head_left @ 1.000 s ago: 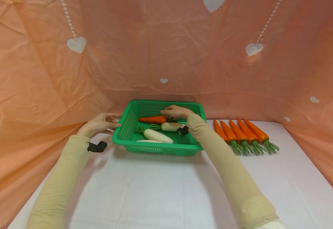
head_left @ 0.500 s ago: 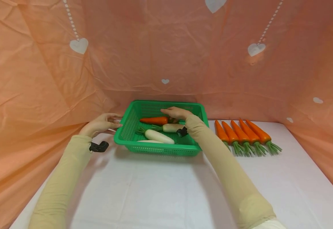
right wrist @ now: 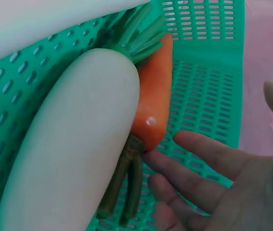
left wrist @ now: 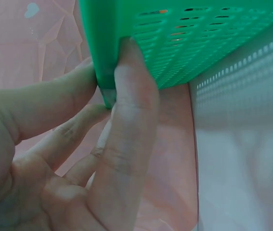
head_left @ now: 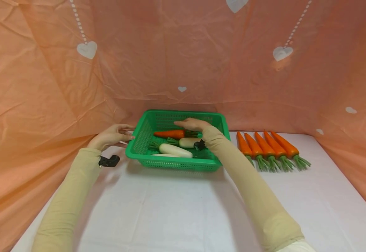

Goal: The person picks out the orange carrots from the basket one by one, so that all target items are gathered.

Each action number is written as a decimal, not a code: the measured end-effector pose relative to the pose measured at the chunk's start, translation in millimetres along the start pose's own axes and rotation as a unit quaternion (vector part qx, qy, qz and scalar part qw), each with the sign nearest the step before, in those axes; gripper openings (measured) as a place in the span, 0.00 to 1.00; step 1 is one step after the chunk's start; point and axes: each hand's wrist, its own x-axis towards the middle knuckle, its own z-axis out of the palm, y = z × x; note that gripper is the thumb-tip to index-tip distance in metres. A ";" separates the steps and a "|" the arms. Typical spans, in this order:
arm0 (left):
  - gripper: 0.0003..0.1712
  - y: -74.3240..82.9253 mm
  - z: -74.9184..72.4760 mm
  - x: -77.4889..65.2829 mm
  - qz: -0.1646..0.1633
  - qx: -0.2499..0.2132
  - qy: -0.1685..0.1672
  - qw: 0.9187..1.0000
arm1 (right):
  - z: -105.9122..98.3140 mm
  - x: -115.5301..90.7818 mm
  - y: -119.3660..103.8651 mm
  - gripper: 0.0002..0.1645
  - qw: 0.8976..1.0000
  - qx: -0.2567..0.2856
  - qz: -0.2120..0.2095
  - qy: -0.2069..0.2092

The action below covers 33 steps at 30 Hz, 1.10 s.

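Observation:
My left hand (head_left: 108, 138) pinches the left rim of a green plastic basket (head_left: 183, 162), thumb and index finger on opposite sides of the edge, as the left wrist view shows. Inside the basket my right hand (head_left: 194, 124) hovers with fingers loosely extended beside an orange carrot (head_left: 169, 134). In the right wrist view its fingertips are right at the stem end of the carrot (right wrist: 154, 103), and the thumb stands well apart. A white radish (right wrist: 73, 139) lies alongside that carrot. Nearer the front are another white radish (head_left: 174, 150) and a third, mostly hidden by the front rim.
Several carrots (head_left: 267, 148) lie side by side on the white tabletop (head_left: 170, 210), right of the basket, green stems toward the front. Behind and at both sides hangs a peach-orange cloth (head_left: 157, 63) printed with white hearts, close to the basket's back wall.
My right hand has come off the carrot's stem end, which now shows more, and sits slightly farther left. The carrot lies a little lower in the basket. My left hand keeps its hold.

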 end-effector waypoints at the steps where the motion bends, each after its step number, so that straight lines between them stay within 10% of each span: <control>1: 0.35 0.1 0.1 0.0 0.000 0.000 0.000 1.000 | 2.1 -4.2 0.3 0.46 0.999 0.031 0.013 0.006; 4: 0.35 0.4 0.2 0.0 0.002 0.000 -0.001 1.000 | 7.4 -13.7 1.9 0.46 0.986 0.151 0.061 0.022; 11: 0.36 -0.5 -0.4 -0.2 0.002 0.002 0.001 1.000 | 2.8 -1.7 0.1 0.47 0.991 0.102 0.083 0.010; 18: 0.35 -0.4 -0.8 -1.3 0.004 -0.003 -0.008 1.000 | 6.4 -3.7 0.8 0.47 0.973 0.184 0.135 0.026; 23: 0.36 0.0 0.5 -0.5 0.003 -0.001 -0.005 1.000 | 2.3 22.3 -0.7 0.55 0.996 -0.018 0.077 -0.050; 27: 0.36 -0.1 0.4 -0.3 0.001 0.000 -0.002 1.000 | -0.6 42.6 0.1 0.50 0.981 -0.164 -0.010 -0.101; 33: 0.36 -0.3 -0.3 0.5 0.002 -0.001 -0.004 1.000 | -1.7 45.1 -1.4 0.43 0.973 -0.214 -0.027 -0.079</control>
